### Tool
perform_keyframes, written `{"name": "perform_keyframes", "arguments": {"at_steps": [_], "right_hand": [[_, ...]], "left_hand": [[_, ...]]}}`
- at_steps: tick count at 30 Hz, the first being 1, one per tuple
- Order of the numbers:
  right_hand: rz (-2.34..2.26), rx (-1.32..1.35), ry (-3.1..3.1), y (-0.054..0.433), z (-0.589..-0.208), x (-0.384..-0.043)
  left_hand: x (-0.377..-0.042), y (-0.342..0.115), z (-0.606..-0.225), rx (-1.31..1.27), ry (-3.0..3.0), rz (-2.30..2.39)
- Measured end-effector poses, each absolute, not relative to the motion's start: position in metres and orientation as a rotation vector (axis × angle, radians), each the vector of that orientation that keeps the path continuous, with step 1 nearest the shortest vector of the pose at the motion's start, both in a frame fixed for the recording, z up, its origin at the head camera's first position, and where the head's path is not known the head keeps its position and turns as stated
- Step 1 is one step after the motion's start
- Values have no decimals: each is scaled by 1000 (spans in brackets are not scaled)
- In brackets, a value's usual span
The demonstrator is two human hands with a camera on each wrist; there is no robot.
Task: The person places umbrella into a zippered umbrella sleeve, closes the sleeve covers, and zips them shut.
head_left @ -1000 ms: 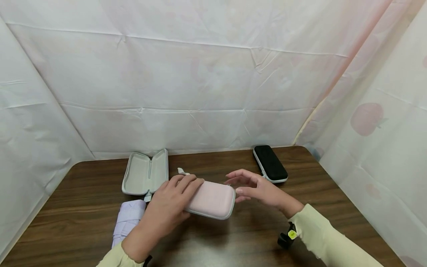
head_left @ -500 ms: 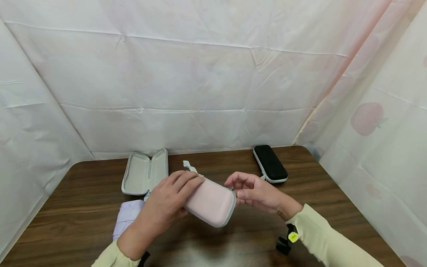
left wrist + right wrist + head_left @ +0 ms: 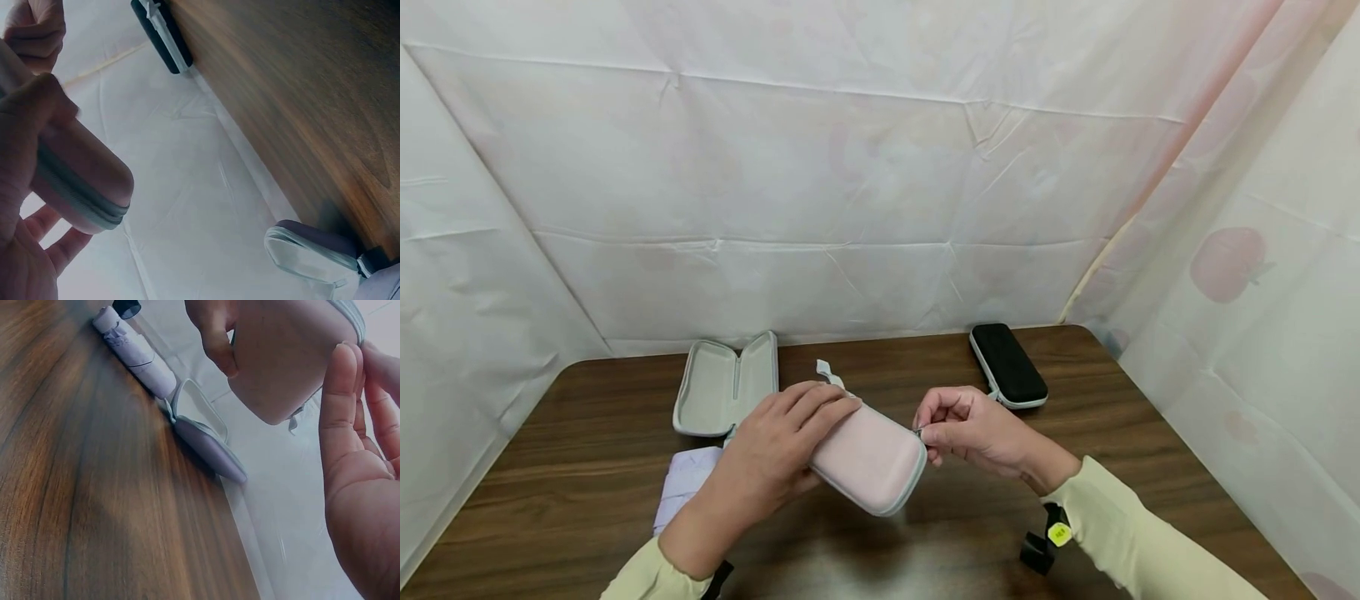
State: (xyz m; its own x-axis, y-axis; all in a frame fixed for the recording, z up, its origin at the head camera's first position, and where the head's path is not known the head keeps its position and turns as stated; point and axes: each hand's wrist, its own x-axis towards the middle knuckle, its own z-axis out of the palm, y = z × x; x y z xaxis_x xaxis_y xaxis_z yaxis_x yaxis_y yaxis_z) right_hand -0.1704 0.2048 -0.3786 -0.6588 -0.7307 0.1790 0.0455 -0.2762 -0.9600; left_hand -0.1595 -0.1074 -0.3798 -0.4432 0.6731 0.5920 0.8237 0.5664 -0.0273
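A pink zippered case [image 3: 871, 457] with a grey zip edge is held above the table, tilted down to the right. My left hand [image 3: 775, 450] grips its left end, fingers over the top and thumb on the near side. At the case's right corner, the thumb and fingers of my right hand [image 3: 977, 433] pinch the small zipper pull [image 3: 918, 432]. A white strap [image 3: 828, 372] sticks out from the far left corner of the case. The left wrist view shows the grey zip band [image 3: 78, 190] along the case's side, closed where visible.
An open case [image 3: 730, 387] with a pale lining lies at the back left of the wooden table [image 3: 587, 467]. Nearer stands a folded lilac umbrella [image 3: 139, 356], partly hidden by my left arm. A black case [image 3: 1009, 367] lies at the back right.
The pink case has tilted, its right end swinging toward me. My right hand has closed in from beside the case and now pinches the zipper pull.
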Motion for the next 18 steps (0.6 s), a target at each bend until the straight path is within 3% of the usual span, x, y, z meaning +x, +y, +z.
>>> {"name": "perform_keyframes", "arguments": {"at_steps": [18], "right_hand": [[-2001,-845,1392,202,-373,-170]], "left_hand": [[-164,-112,-381,-1224,-2085,-464]]}}
